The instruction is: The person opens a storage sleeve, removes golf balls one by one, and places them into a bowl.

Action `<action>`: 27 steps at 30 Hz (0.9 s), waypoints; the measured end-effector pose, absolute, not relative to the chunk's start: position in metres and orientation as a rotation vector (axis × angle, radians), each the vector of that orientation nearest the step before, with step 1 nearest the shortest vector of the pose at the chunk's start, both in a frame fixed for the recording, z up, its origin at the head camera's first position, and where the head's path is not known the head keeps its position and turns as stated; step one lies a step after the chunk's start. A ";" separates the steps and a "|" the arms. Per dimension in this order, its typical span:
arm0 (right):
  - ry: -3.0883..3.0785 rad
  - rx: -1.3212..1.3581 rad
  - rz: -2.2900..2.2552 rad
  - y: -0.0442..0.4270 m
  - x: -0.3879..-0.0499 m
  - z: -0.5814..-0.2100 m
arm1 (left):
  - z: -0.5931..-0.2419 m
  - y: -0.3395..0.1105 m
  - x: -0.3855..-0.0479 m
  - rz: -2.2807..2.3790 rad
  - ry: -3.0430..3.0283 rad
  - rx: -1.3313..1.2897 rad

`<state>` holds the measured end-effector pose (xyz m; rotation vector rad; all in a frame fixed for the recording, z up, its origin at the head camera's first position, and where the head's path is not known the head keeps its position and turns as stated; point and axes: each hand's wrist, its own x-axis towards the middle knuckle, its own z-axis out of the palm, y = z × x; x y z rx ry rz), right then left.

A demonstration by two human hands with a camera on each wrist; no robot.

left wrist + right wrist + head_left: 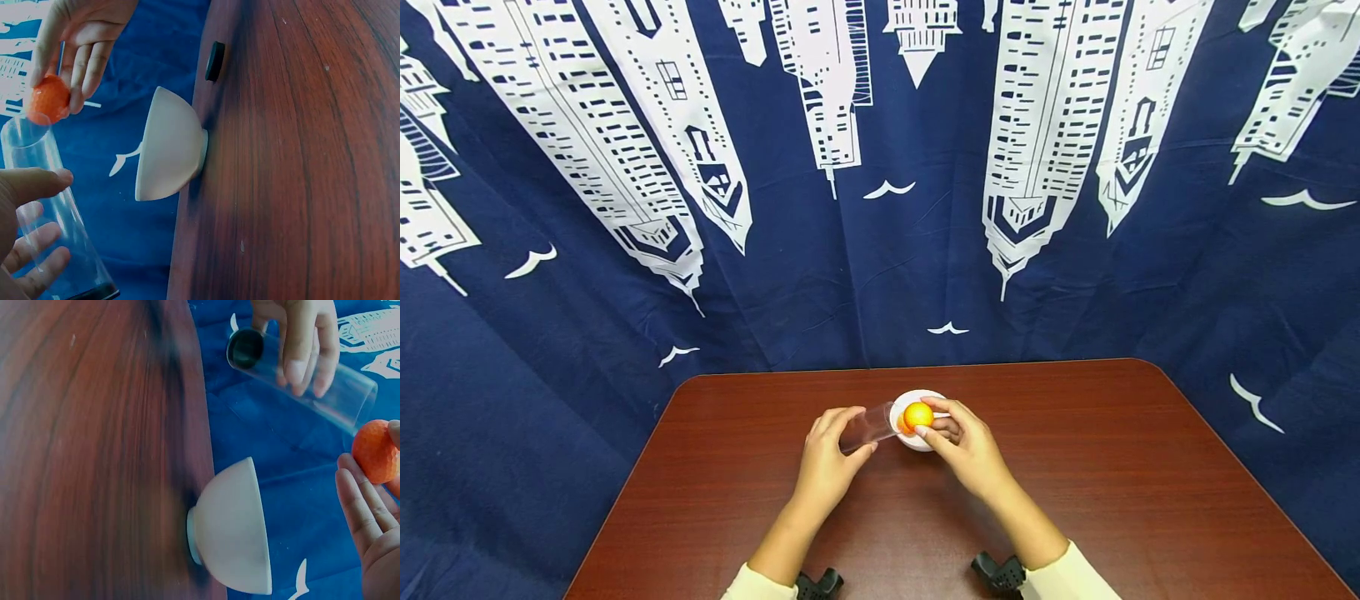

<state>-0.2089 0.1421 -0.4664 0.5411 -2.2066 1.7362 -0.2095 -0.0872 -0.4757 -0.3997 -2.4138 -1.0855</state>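
Observation:
My left hand (831, 462) grips a clear tube (75, 231) between thumb and fingers. Tilted above the table, the tube has a black end (245, 349) on the left-hand side and its open mouth toward my right hand (970, 446). That right hand pinches a small orange ball (376, 452) with a dimpled skin, right at the tube's mouth. Under both hands a white bowl (172, 147) stands upright on the table. More orange shows beside the ball in the head view; whether it is a second ball or a reflection, I cannot tell.
The brown wooden table (737, 500) has a rounded far edge, and a dark blue cloth (910, 283) with white buildings and birds hangs behind it. A small black disc (215, 61) sits on the table beyond the bowl in the left wrist view.

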 end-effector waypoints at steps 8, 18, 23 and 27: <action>-2.300 0.537 1.592 0.147 -0.213 -0.458 | -0.475 -0.092 -0.211 -1.312 -2.431 -0.321; -2.444 0.623 1.227 0.152 -0.229 -0.473 | -0.479 -0.096 -0.211 -1.355 -2.527 -0.239; -2.490 0.637 0.973 0.149 -0.234 -0.478 | -0.485 -0.095 -0.212 -1.337 -2.574 -0.256; -2.537 0.614 0.909 0.146 -0.236 -0.482 | -0.490 -0.094 -0.213 -1.336 -2.583 -0.276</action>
